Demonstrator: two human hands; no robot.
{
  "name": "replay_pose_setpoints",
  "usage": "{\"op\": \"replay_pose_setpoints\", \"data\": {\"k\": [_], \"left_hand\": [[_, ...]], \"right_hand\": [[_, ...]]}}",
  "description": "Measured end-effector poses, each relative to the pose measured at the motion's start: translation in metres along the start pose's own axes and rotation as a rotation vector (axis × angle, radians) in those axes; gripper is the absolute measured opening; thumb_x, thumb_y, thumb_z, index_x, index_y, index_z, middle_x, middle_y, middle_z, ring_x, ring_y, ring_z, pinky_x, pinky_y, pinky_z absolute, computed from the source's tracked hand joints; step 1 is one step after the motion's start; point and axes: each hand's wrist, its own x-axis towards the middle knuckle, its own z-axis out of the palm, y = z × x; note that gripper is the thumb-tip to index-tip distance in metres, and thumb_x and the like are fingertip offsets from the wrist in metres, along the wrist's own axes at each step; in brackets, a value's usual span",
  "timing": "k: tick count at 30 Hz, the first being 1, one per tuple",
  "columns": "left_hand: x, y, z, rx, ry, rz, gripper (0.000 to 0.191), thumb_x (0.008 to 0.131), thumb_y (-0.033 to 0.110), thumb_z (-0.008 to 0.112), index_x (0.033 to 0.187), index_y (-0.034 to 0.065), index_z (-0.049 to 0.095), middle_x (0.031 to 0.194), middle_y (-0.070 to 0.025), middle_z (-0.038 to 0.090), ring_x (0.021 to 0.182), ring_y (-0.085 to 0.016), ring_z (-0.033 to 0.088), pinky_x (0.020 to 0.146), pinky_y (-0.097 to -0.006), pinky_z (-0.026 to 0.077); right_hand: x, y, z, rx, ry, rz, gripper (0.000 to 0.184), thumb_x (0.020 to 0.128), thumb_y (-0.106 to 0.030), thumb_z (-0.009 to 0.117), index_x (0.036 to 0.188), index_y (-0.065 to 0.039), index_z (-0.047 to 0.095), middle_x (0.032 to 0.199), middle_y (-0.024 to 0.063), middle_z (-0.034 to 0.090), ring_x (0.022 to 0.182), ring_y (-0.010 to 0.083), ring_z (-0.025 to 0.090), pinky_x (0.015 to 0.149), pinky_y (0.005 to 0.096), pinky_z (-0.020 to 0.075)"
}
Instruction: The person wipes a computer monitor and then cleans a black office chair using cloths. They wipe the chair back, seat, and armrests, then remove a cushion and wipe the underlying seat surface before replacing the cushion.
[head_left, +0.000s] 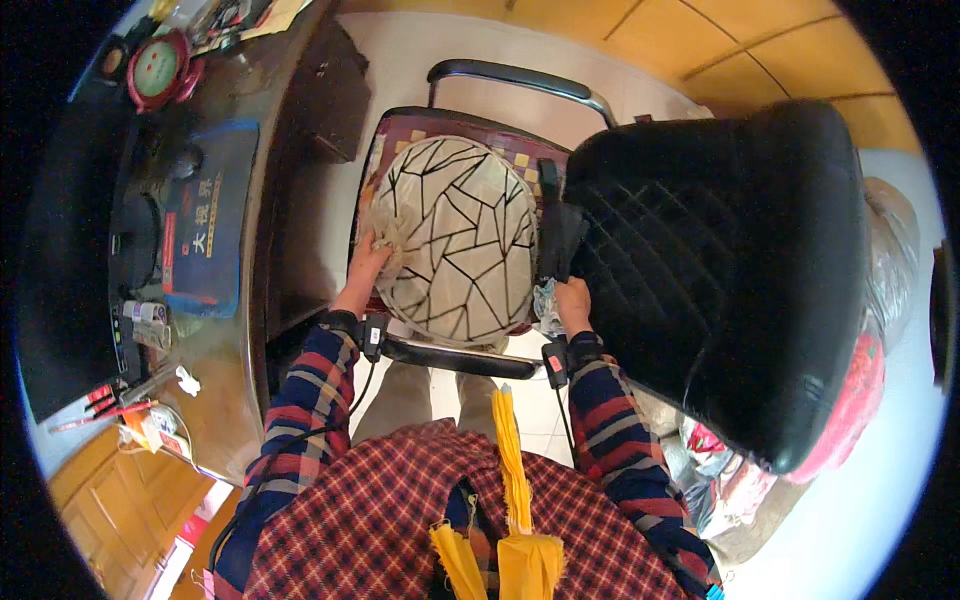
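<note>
A round cushion (457, 240) with black branching lines on a pale cover lies on the seat of a black office chair, over a dark red checked seat pad (517, 146). My left hand (369, 264) is closed on bunched translucent plastic film (390, 234) at the cushion's left edge. At its right side, beside the chair's backrest (705, 255), my right hand (573, 304) is closed next to crumpled clear plastic (549, 306); its fingertips are hidden, but it seems to grip that plastic.
Chair armrests (517, 75) stand on both sides of the seat. At left, a desk (217, 360) bears a mouse pad (210, 217), a computer mouse (187, 161) and a round red-rimmed clock or scale (156, 69). Plastic bags (720, 480) lie behind the backrest.
</note>
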Motion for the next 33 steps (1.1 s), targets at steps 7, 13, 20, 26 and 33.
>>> {"op": "replay_pose_setpoints", "data": {"k": [7, 13, 20, 26, 33], "left_hand": [[-0.017, 0.071, -0.009, -0.205, -0.285, 0.116, 0.062, 0.082, 0.026, 0.058, 0.137, 0.0046, 0.040, 0.136, -0.0149, 0.044, 0.121, -0.024, 0.044, 0.100, -0.0326, 0.035], [-0.052, 0.075, -0.016, 0.332, -0.484, 0.250, 0.061, 0.090, 0.049, 0.052, 0.132, 0.0048, 0.044, 0.116, -0.0143, 0.057, 0.099, -0.027, 0.058, 0.082, -0.0388, 0.047], [-0.085, 0.117, 0.011, 0.383, -0.778, 0.252, 0.039, 0.086, 0.020, 0.055, 0.122, 0.0056, 0.052, 0.075, -0.0041, 0.055, 0.063, -0.011, 0.049, 0.054, -0.0288, 0.039], [-0.162, 0.188, 0.062, 0.696, -1.023, 0.272, 0.035, 0.089, 0.018, 0.054, 0.122, 0.0077, 0.054, 0.101, -0.0095, 0.062, 0.081, -0.019, 0.061, 0.069, -0.0267, 0.048], [-0.231, 0.193, 0.142, 0.647, -1.179, 0.019, 0.036, 0.088, 0.003, 0.048, 0.124, 0.0002, 0.049, 0.107, -0.0132, 0.062, 0.094, -0.020, 0.063, 0.082, -0.0296, 0.051]], "right_hand": [[-0.096, -0.013, -0.125, 0.439, -0.267, -0.082, 0.011, 0.079, -0.006, 0.062, 0.084, 0.002, 0.067, 0.078, 0.0003, 0.065, 0.070, 0.0093, 0.057, 0.062, 0.0283, 0.0476], [-0.312, -0.039, -0.271, 0.311, -0.326, -0.193, 0.021, 0.077, -0.014, 0.061, 0.086, 0.005, 0.061, 0.070, 0.0110, 0.061, 0.069, 0.0134, 0.053, 0.068, 0.0303, 0.0460], [-0.489, 0.006, -0.294, 1.005, 0.180, 0.253, 0.015, 0.078, -0.004, 0.066, 0.091, 0.003, 0.067, 0.077, -0.0005, 0.066, 0.066, 0.0071, 0.059, 0.064, 0.0242, 0.0487], [-0.501, 0.088, -0.297, 0.925, 0.715, 0.220, 0.014, 0.076, 0.002, 0.060, 0.089, 0.004, 0.066, 0.083, 0.0016, 0.067, 0.074, 0.0108, 0.060, 0.071, 0.0275, 0.0492], [-0.502, 0.195, -0.370, 0.975, 0.778, 0.163, 0.013, 0.075, -0.007, 0.062, 0.082, 0.003, 0.065, 0.069, 0.0023, 0.063, 0.064, 0.0092, 0.056, 0.060, 0.0260, 0.0460]]}}
